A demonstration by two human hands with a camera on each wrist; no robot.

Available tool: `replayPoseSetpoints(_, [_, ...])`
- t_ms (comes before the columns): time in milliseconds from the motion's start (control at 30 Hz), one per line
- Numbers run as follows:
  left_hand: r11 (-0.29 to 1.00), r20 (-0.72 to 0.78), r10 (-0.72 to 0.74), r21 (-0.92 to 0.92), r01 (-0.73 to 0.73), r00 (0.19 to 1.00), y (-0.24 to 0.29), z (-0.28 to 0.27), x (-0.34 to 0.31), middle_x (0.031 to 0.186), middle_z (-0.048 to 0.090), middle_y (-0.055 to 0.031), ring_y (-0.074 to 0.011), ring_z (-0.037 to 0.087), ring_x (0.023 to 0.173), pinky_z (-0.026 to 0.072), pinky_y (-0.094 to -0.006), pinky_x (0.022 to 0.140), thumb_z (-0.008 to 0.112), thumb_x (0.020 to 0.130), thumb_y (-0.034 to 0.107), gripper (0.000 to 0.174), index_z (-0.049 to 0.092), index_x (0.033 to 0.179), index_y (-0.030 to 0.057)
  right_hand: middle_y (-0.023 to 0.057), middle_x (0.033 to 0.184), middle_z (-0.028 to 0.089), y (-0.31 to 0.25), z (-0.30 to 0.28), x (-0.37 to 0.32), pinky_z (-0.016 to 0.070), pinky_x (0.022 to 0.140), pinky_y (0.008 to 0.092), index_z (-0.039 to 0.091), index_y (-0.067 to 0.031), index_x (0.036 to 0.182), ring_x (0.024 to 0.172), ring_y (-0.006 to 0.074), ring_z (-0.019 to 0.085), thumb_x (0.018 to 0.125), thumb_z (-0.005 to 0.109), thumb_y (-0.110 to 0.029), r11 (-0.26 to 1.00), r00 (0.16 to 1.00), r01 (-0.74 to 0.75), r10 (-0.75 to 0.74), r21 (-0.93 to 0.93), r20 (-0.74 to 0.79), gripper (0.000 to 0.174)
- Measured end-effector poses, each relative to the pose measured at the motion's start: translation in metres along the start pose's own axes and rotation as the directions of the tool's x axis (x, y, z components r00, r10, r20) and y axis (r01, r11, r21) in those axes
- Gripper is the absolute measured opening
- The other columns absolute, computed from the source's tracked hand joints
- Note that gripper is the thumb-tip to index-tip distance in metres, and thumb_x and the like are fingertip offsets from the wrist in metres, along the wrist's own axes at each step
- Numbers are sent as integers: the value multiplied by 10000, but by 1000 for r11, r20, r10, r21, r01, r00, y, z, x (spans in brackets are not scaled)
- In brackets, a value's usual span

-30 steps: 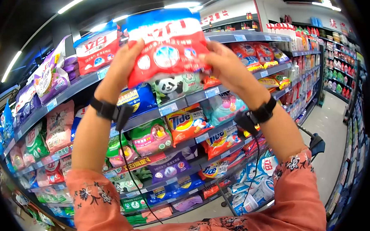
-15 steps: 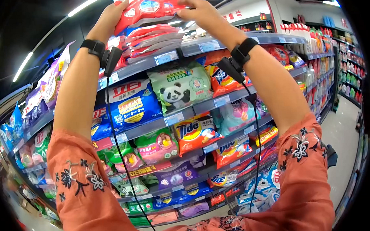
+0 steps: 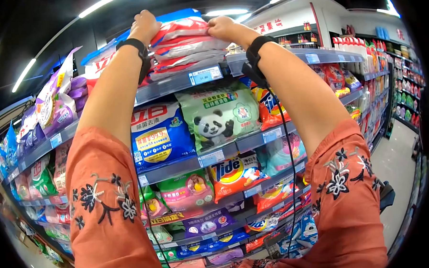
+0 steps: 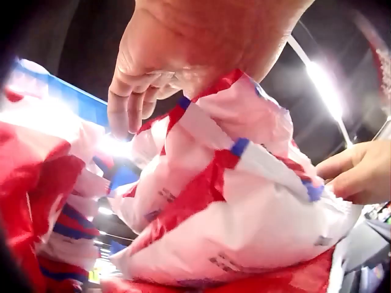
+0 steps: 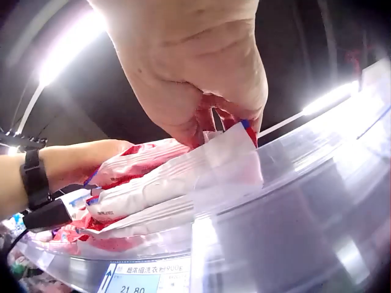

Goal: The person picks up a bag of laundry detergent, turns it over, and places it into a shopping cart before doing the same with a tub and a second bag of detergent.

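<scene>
A red-and-white bag of washing powder (image 3: pixel 183 26) lies on top of a stack of similar bags (image 3: pixel 184 48) on the top shelf. My left hand (image 3: pixel 145 27) is at its left end; in the left wrist view the fingers (image 4: pixel 135 107) curl down past the bag's far side, the thumb hidden behind red wrapping. With my right hand (image 3: pixel 223 28) I pinch the opposite end; in the right wrist view the thumb and fingertips (image 5: pixel 194 135) meet at the white sealed corner.
Below, a panda-printed green bag (image 3: pixel 216 122), a blue bag (image 3: pixel 159 136) and an orange Tide bag (image 3: pixel 235 174) stand on lower shelves. A price label (image 3: pixel 205 76) fronts the top shelf edge (image 3: pixel 169 89). An aisle (image 3: pixel 392 159) runs along the right.
The bag came up from in front of the shelf, over the stack, and now lies on it. Both hands went up and forward with it, staying at its ends.
</scene>
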State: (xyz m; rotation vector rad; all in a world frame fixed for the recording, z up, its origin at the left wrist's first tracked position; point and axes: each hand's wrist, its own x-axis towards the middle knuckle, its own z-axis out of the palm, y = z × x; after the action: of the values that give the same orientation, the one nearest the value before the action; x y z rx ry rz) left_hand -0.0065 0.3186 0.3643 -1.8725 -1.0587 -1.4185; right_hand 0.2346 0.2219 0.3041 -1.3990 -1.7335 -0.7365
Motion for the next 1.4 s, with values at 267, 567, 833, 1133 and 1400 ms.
replayPoseSetpoints(267, [868,399,453,-401,-293,797,21,-39,-44,1358,563,-264,-395,546,1269,462,-444,1020,564,889,669,824,506,1431,51,223,1126,693,-1,-10,-22,553,830,379,620,-45,1291,1002,335,684,853,579,-241,978,982,-144,123,149,141,481])
replayPoseSetpoints(567, [922,604,382,-299,-246,699,20,-56,-35,1313,602,-239,-383,590,1200,460,-526,982,492,920,646,745,534,1402,79,247,1233,652,-9,-8,-8,507,938,378,521,-9,1387,1108,348,646,859,616,-305,1000,1000,-4,4,9,30,613])
replayPoseSetpoints(833, [944,604,307,-289,-157,735,10,-15,-28,1426,536,-201,-375,511,1311,421,-455,1066,478,977,572,694,477,1446,61,222,1260,629,-20,-14,-23,582,788,390,418,-59,1479,1060,329,664,923,612,-394,991,973,-117,100,71,209,678])
replayPoseSetpoints(1133, [931,496,364,-224,-289,788,8,-12,-35,1418,537,-231,-365,583,1248,518,-454,976,630,862,645,894,395,1509,74,261,1143,651,-29,-24,-60,605,710,388,319,-121,1535,893,308,707,831,702,-554,968,955,-127,60,215,290,911])
replayPoseSetpoints(1400, [844,390,518,-377,-382,761,29,-36,-73,1493,403,-284,-445,445,1356,380,-498,1122,707,721,701,1069,371,1521,77,272,1124,656,-20,-29,-67,597,724,386,287,-95,1540,935,312,694,824,740,-484,987,953,-113,75,113,295,933])
